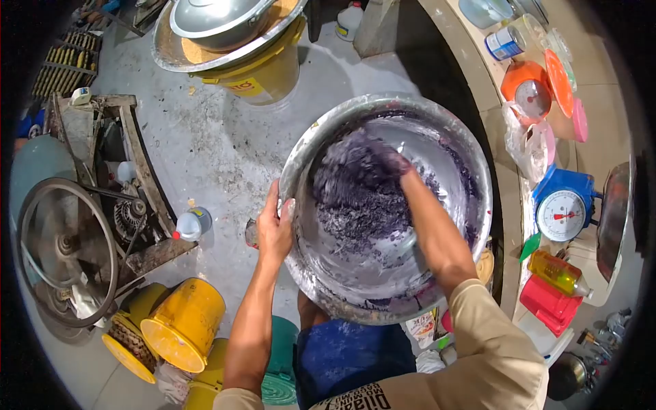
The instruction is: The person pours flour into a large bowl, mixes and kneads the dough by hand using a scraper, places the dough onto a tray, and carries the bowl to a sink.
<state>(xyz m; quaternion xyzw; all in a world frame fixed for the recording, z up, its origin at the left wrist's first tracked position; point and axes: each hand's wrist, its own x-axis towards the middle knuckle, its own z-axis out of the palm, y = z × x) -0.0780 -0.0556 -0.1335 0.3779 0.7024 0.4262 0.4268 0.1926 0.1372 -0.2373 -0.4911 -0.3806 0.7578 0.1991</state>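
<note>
A wide metal basin (pixel 301 263) in front of me holds a dark purple, crumbly mixture (pixel 362 219), heaped on its left side and smeared along the inner wall. My left hand (pixel 275 229) grips the basin's left rim, thumb up against the edge. Deep in the bowl, my right hand (pixel 395 162) is in the mixture; motion blur and purple crumbs hide its fingers, so its grip does not show.
At the upper left, a yellow bucket (pixel 273 75) bears a wide pan with a metal bowl (pixel 219 24). A large spoked wheel (pixel 65 249) stands left, above several yellow buckets (pixel 184 321). On the right counter are a blue scale (pixel 562 205) and an oil bottle (pixel 557 270).
</note>
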